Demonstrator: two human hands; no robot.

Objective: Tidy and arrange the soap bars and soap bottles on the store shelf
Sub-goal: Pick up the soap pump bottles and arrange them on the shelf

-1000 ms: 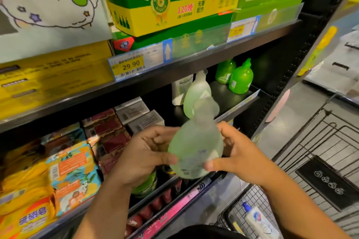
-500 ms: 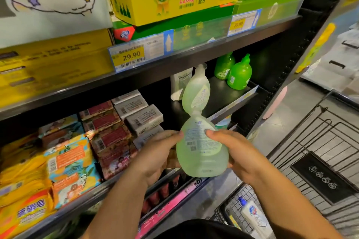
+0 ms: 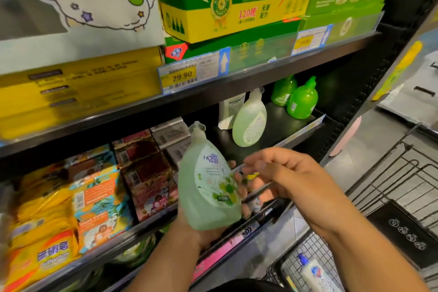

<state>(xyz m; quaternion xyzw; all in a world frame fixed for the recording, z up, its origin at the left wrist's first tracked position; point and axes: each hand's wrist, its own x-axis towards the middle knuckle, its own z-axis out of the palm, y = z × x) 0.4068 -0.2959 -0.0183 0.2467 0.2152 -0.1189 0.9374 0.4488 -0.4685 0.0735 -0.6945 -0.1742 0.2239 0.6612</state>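
A pale green soap bottle [image 3: 208, 185] with a white front label sits in my left hand [image 3: 237, 187], which grips it from behind and below, fingertips showing at its right edge. My right hand [image 3: 284, 173] hovers just right of the bottle, fingers loose, holding nothing. On the black middle shelf [image 3: 279, 123] stand a matching pale green bottle [image 3: 248, 121], a white bottle [image 3: 228, 109] behind it and two bright green pump bottles [image 3: 302, 99]. Boxed soap bars [image 3: 147, 168] and several orange and yellow packs [image 3: 94, 199] fill the shelf's left part.
Large green and yellow cartons [image 3: 237, 0] load the upper shelf, with price tags [image 3: 184, 76] on its edge. A black wire trolley [image 3: 391, 208] stands at the right, a white pump bottle [image 3: 315, 275] in its basket. A lower shelf with a pink strip [image 3: 220, 253] runs below.
The bottle has been turned so its front label faces me. My right hand has let go of it and moved slightly right; my left hand alone holds it.
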